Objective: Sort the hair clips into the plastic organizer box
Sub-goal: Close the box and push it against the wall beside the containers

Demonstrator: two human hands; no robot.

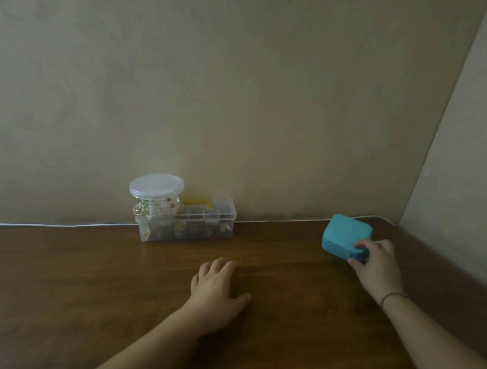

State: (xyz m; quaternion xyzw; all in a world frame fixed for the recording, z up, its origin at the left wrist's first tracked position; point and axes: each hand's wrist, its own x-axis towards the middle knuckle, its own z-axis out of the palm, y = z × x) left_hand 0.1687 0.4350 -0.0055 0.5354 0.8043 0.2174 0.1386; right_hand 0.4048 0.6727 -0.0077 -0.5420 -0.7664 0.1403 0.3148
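Clear, lidded plastic organizer box with yellow handle, against wall, small items inside.

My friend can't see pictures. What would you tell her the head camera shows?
Two bare hands over a brown table: the right hand holds a teal box by its near corner, and the left hand lies flat. Against the wall sits a closed clear organizer with a yellow handle, and a lidded round tub stands on its left end.

Organizer box: clear, yellow-handled, set against the wall, well beyond the left fingertips.
Round tub: stacked on its left end.
Teal case: gripped at its near corner by the right hand.
Left hand: laid flat on the table.
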